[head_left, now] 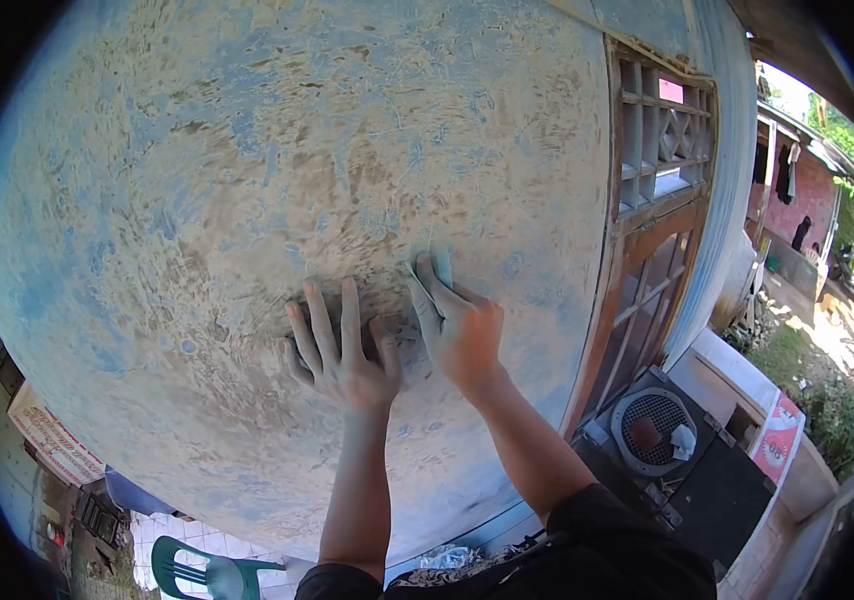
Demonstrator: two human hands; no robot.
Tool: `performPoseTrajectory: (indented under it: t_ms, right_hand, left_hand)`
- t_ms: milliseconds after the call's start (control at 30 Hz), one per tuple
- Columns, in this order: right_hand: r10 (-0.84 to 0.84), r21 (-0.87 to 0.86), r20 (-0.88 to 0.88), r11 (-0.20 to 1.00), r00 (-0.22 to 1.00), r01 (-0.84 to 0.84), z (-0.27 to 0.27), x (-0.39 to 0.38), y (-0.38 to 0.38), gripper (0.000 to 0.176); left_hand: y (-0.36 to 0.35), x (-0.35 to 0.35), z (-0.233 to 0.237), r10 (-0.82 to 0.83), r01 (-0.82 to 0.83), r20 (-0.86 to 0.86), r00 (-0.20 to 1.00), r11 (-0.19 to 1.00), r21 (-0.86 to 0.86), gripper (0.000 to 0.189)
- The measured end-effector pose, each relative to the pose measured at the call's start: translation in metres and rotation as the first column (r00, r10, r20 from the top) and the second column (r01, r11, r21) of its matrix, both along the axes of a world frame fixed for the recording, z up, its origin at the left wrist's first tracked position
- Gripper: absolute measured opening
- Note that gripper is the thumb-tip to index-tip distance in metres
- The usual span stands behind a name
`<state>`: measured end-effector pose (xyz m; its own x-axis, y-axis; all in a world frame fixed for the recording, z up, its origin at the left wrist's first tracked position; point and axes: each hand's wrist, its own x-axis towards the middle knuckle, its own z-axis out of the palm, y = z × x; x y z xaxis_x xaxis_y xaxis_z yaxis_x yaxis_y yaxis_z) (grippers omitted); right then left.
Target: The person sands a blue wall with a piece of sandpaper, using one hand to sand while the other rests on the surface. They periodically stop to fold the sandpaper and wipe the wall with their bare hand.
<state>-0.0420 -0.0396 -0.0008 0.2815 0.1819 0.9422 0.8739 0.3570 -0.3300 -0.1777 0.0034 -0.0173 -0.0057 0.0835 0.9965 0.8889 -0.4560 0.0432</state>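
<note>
A worn wall (427, 180) with flaking blue paint and grey-beige patches fills the middle of the view. My left hand (342, 355) lies against it, fingers spread and dusty, holding nothing. Just to the right, my right hand (455, 320) is closed on a thin, pale blue-grey folded sheet that looks like sandpaper (445, 266), pressed at the wall. Part of the sheet is hidden by my fingers. Around both hands the surface is rough and darker in places.
On the right are a wooden-framed window (659, 140) and a black speaker box (712, 500) with a round grille and small items on it. A green plastic chair (209, 572) stands below left, near a cardboard box (52, 440). Outside is a pink building (802, 210).
</note>
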Motion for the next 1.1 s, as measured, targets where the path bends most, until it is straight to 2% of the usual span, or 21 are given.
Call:
performPoseTrajectory:
  t_ms: [67,200,300,367,500,567,667,767,867,1000,1067,1100]
  right_hand:
    - [-0.001,0.008,-0.025,1.000,1.000,0.002,0.022,0.000,0.002,0.033]
    - [0.029,0.053,-0.028,0.998,0.999,-0.028,0.009,0.000,0.005,0.033]
    - [-0.017,0.100,-0.010,0.995,1.000,0.018,-0.008,-0.006,0.008,0.033]
    - [-0.081,0.055,0.032,0.995,0.996,0.079,0.002,-0.004,0.009,0.033]
    - [-0.093,0.059,0.000,0.994,0.996,0.093,0.013,-0.006,0.014,0.034]
    - [-0.004,0.086,-0.023,0.996,1.000,0.006,0.001,-0.003,0.012,0.034]
    - [-0.056,0.020,0.030,0.998,0.998,0.056,-0.008,-0.006,0.006,0.032]
    - [-0.017,0.043,-0.027,0.999,0.999,0.018,0.020,-0.003,0.008,0.032]
    - [0.014,0.090,-0.062,0.996,0.998,-0.008,0.019,-0.004,0.010,0.031]
    - [-0.020,0.086,-0.031,0.996,0.999,0.023,-0.003,-0.012,0.003,0.032]
    - [-0.040,-0.023,-0.039,0.999,0.998,0.039,0.007,-0.008,-0.001,0.031]
    - [-0.035,-0.018,-0.029,0.999,0.999,0.034,0.017,-0.008,-0.002,0.031]
  left_hand:
    - [-0.001,-0.002,-0.001,0.012,-0.012,0.002,1.000,1.000,-0.014,0.054]
    - [0.000,-0.004,-0.003,0.004,-0.004,-0.010,1.000,1.000,-0.006,0.054]
    - [0.001,-0.005,-0.002,-0.001,0.001,-0.011,1.000,1.000,0.010,0.054]
    - [0.000,-0.005,-0.002,-0.010,0.010,-0.014,1.000,1.000,-0.007,0.054]
    - [0.000,-0.005,-0.002,-0.006,0.006,-0.013,1.000,1.000,-0.012,0.054]
    - [-0.001,-0.005,-0.001,-0.022,0.022,-0.008,1.000,1.000,-0.005,0.054]
    - [0.000,-0.003,-0.002,-0.024,0.023,0.027,0.999,1.000,0.019,0.050]
    - [0.000,-0.003,-0.001,-0.038,0.038,0.028,0.999,0.999,0.002,0.049]
    - [-0.002,-0.006,-0.001,-0.022,0.022,-0.014,1.000,1.000,0.007,0.053]
    - [0.000,-0.005,-0.002,-0.054,0.053,0.032,0.998,0.999,0.012,0.049]
    - [0.001,-0.006,-0.002,-0.018,0.019,-0.011,1.000,0.999,0.028,0.052]
    - [0.001,-0.005,-0.003,-0.013,0.013,-0.001,1.000,0.999,0.033,0.052]
